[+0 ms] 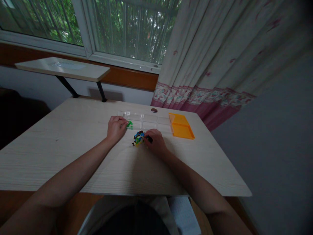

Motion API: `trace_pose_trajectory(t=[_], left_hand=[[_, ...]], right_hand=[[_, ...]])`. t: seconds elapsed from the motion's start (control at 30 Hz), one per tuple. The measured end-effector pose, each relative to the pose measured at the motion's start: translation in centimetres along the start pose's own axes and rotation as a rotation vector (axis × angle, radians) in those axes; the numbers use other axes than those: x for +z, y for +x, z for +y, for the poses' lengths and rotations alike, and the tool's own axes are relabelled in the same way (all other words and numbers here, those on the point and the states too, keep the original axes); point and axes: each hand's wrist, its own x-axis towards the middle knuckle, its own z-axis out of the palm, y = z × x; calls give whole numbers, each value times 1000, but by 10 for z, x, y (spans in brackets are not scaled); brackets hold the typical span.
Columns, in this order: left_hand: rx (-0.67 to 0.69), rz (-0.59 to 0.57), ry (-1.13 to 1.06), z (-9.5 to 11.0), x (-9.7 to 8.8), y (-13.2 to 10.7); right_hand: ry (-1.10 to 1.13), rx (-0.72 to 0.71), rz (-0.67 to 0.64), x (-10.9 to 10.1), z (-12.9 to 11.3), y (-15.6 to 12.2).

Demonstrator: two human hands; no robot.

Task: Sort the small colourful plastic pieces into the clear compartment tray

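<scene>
A pile of small coloured pieces [139,137], blue, green, yellow, brown and white, lies on the table. My right hand [156,141] reaches in at the pile's right side, fingers drawn together. Something dark shows at those fingers, too small to name. Behind the pile is a clear compartment box [149,124]. Several small green pieces [130,125] sit at its left front compartment. My left hand [116,128] is at that corner, thumb and fingers closed right beside the green pieces. Whatever is between its fingertips cannot be made out.
An orange two-part tray or lid [182,126] stands at the box's right end. A round dark grommet [154,110] is set in the table [80,137] behind the box. A raised shelf [63,68] stands at the back left. Curtains [195,94] hang behind the right edge.
</scene>
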Motion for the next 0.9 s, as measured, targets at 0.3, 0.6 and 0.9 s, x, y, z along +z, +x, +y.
trace_pose_trajectory(t=[0.3,0.6,0.9], left_hand=[[91,-10,-75,18,-10,1],[398,-270,-114,56,-11,-15],[430,-210,-83,61,-13,-17]], right_hand=[[93,35,71,-3,4,2],[308,111,145,-2,4,4],[389,137,94,-1,-5,3]])
